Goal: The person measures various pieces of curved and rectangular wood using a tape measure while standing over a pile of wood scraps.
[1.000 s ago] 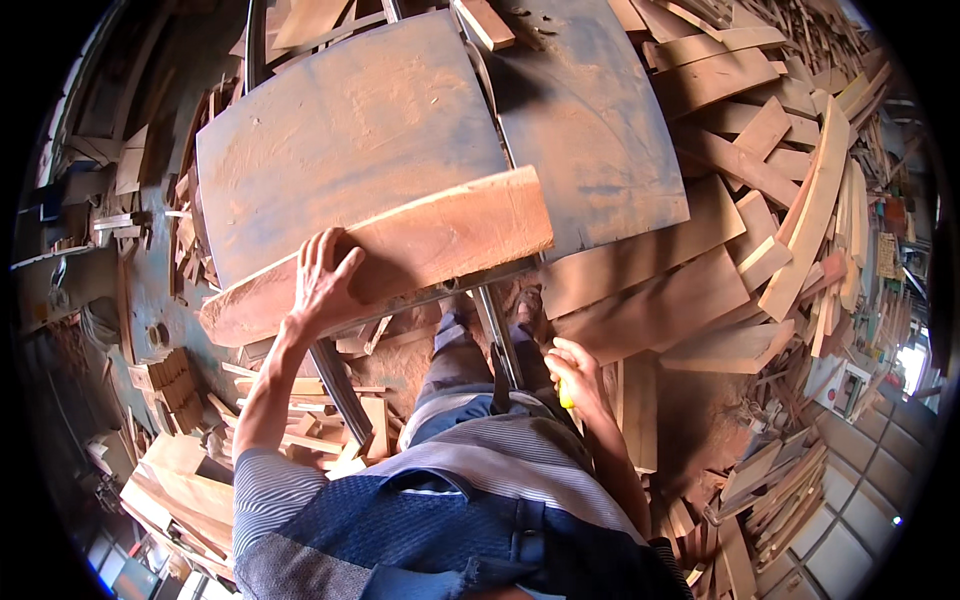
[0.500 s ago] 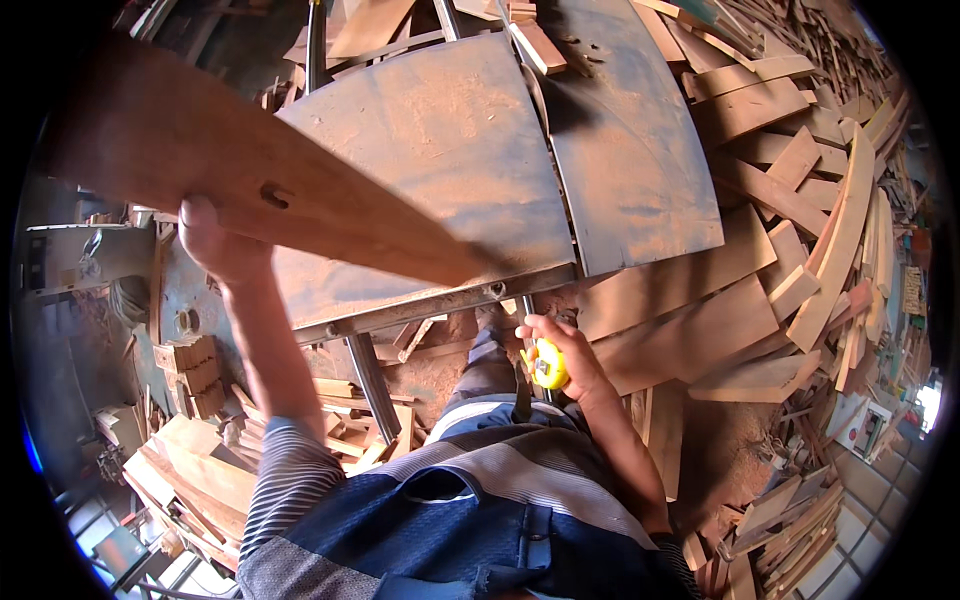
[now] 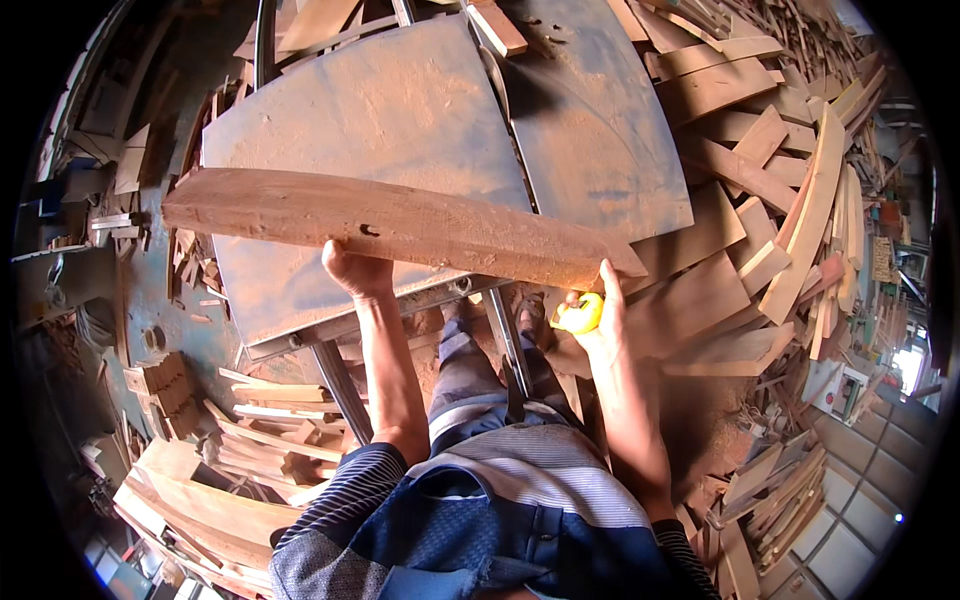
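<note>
A worker in a striped shirt [image 3: 530, 455] is holding a long brown plank [image 3: 450, 228] crosswise above the near part of a dusty metal tabletop [image 3: 370, 110], its right end reaching past the tabletop's near edge. The left hand [image 3: 358, 272] is supporting the plank's near edge beside a dark slot [image 3: 369, 230], thumb showing, the other fingers hidden beneath, their spread impossible to tell. The right hand [image 3: 608, 330] is gripping a yellow tape measure [image 3: 582, 315], fingers curling around it, while one extended digit is meeting the plank near its right end. The step in hand appears to be steadying the plank between both hands. The next move is seemingly calling for a firm left-hand hold and a level plank, since the tape measure is occupying much of the right hand's grip. Cut boards [image 3: 700, 300] are lying to the right.
</note>
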`<move>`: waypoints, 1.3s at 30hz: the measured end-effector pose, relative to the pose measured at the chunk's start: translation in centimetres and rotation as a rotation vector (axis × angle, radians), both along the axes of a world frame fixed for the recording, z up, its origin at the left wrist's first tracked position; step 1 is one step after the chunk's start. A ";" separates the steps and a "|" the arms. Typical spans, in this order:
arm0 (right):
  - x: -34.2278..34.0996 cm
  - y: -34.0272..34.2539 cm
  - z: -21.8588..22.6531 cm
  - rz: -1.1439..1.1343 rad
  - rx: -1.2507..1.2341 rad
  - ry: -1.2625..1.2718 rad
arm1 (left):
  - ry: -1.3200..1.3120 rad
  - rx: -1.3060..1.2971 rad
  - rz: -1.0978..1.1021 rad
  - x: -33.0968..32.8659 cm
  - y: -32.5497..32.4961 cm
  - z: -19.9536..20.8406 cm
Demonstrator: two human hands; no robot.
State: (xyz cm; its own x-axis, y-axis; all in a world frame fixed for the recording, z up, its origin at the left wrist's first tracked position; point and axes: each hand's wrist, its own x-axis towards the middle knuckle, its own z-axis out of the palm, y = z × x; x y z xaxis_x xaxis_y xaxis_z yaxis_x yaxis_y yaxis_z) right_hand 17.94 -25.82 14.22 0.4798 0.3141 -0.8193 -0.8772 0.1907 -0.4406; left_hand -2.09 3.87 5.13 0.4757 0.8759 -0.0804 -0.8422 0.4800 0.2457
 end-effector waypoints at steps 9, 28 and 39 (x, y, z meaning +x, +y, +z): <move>5.4 -3.6 -5.9 0.055 -0.028 0.005 | 0.349 -0.171 -0.275 -3.1 -4.1 -1.2; -1.9 1.3 1.7 1.128 0.004 -0.295 | 0.831 0.545 -1.220 1.2 -13.5 5.3; -6.7 0.4 -1.0 1.410 0.068 -0.382 | 0.653 0.655 -1.481 -0.8 -13.5 3.5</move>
